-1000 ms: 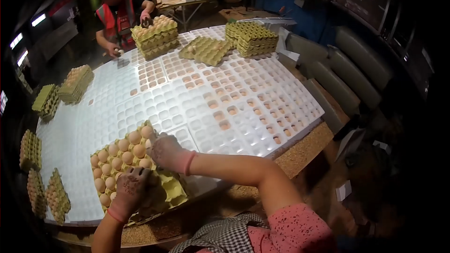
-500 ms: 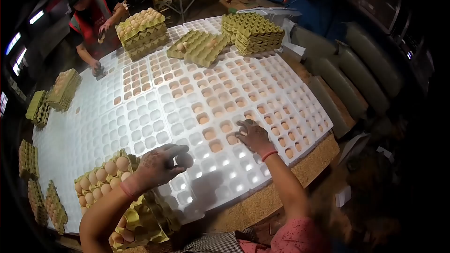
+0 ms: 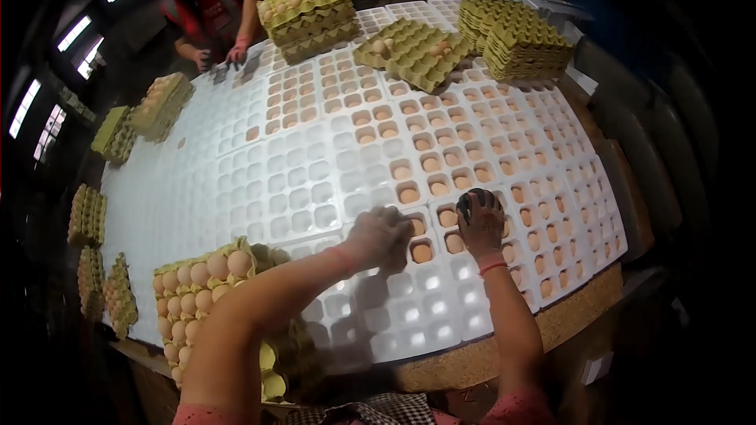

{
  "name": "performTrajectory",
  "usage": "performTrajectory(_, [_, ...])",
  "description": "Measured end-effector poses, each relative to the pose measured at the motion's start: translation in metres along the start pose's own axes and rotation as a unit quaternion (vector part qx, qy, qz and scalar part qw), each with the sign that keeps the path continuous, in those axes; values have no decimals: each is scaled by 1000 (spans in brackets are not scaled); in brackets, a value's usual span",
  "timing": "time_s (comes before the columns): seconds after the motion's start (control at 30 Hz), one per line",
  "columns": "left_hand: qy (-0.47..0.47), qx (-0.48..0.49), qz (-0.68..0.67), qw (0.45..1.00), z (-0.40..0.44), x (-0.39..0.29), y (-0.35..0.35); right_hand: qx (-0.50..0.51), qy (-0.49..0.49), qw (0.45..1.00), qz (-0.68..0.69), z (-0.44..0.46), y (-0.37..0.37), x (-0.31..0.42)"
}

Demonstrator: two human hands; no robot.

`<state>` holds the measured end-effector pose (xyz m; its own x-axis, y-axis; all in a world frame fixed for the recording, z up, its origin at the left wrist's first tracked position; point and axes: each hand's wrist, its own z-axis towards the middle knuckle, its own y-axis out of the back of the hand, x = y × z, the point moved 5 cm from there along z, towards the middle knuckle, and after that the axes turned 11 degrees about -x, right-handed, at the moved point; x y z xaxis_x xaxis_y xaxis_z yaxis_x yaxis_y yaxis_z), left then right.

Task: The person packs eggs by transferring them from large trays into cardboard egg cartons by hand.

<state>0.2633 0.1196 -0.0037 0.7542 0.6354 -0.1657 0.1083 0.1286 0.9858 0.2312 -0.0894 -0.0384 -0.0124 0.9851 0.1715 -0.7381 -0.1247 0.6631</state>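
Note:
A white foam tray (image 3: 351, 291) with rows of square cells lies in front of me, part of its cells filled with brown eggs (image 3: 422, 251). Motion blurs my left hand (image 3: 378, 238), which hangs over the tray with its fingers beside an egg in a cell; whether it holds anything is unclear. My right hand (image 3: 482, 228) is further right, dark fingertips curled down over a cell, and what lies under them is hidden. Below my left forearm stands a stack of yellow-green egg cartons (image 3: 303, 346), its top carton loaded with eggs (image 3: 187, 299).
Across the table, a person (image 3: 216, 16) in a red vest works with both hands at the trays. Loaded cartons (image 3: 309, 20), a tilted carton (image 3: 413, 55) and stacked cartons (image 3: 516, 35) stand at the back. More loaded cartons (image 3: 161, 106) line the left edge.
My left hand has moved right and forward from above the carton stack to the egg rows. My right hand has shifted slightly over the cells. The view has turned left.

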Motion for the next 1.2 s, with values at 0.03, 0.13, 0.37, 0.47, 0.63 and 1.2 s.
performTrajectory(0.03, [-33,-20,0,999,-5,12,-8,3,-3,1000,-7,-4,-5,-2])
performTrajectory(0.13, [76,-43,-220,972,-42,32,91,-29,43,996,-66,-30,-30,-13])
performTrajectory(0.37, [342,-315,-217,858,-247,144,244,28,159,906,391,100,89,242])
performTrajectory(0.47, [309,-233,-78,919,-280,133,229,96,362,845,382,79,83,351])
performTrajectory(0.63, [162,-146,-15,976,-285,125,176,359,6,691,628,91,55,350])
performTrajectory(1.2, [91,-53,100,989,-307,127,203,252,357,879,192,44,117,416])
